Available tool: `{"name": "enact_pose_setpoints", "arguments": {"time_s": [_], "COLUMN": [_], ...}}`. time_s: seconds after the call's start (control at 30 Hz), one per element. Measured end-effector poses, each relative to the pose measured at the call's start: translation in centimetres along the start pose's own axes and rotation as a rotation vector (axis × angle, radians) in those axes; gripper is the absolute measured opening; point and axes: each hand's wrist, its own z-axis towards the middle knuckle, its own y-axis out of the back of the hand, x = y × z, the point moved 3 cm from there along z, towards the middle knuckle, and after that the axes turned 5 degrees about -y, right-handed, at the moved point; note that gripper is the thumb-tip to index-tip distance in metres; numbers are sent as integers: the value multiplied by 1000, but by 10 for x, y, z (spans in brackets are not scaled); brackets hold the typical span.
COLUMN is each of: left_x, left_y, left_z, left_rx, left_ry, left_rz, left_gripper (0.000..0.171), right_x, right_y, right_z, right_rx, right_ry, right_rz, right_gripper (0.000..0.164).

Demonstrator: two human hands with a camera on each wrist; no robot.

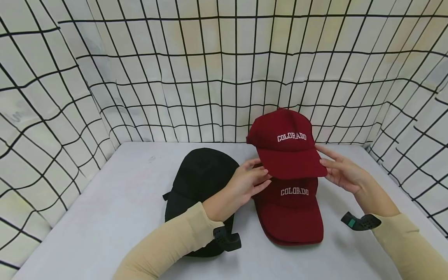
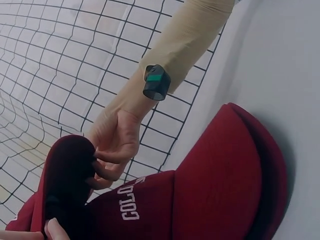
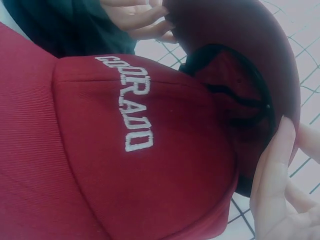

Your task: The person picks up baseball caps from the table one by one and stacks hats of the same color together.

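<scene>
A red baseball cap (image 1: 290, 161) with white COLORADO lettering is held tilted up between both hands. My left hand (image 1: 249, 179) pinches the left edge of its brim, fingers partly beneath. At the opposite brim edge, my right hand (image 1: 344, 171) pinches with thumb and fingers; the right wrist view shows that thumb (image 3: 280, 145) on the brim's underside. Directly below and in front sits another red COLORADO cap (image 1: 292, 217), its crown partly covered. Two brim layers (image 2: 272, 170) show there in the left wrist view, so more than one cap seems stacked.
A black cap (image 1: 206, 175) lies to the left, partly behind my left forearm. The white tabletop (image 1: 115, 206) is bordered by black netting (image 1: 210, 81) at the back and sides. Each wrist wears a small black device (image 1: 360, 221).
</scene>
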Motion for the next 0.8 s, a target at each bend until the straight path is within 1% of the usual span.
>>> {"name": "enact_pose_setpoints", "arguments": {"time_s": [0.27, 0.5, 0.8], "left_x": [1, -2, 3], "left_y": [6, 8, 10], "left_z": [-4, -4, 0], "left_rx": [-5, -10, -35], "left_ry": [34, 57, 111], "left_rz": [6, -21, -93], "left_gripper": [45, 43, 42], "right_x": [-5, -7, -10], "right_y": [-5, -6, -7], "right_z": [-2, -3, -3], "right_rx": [-5, -9, 37], "right_ry": [-29, -23, -13], "right_rz": [-19, 6, 110], "right_gripper": [43, 39, 38]}}
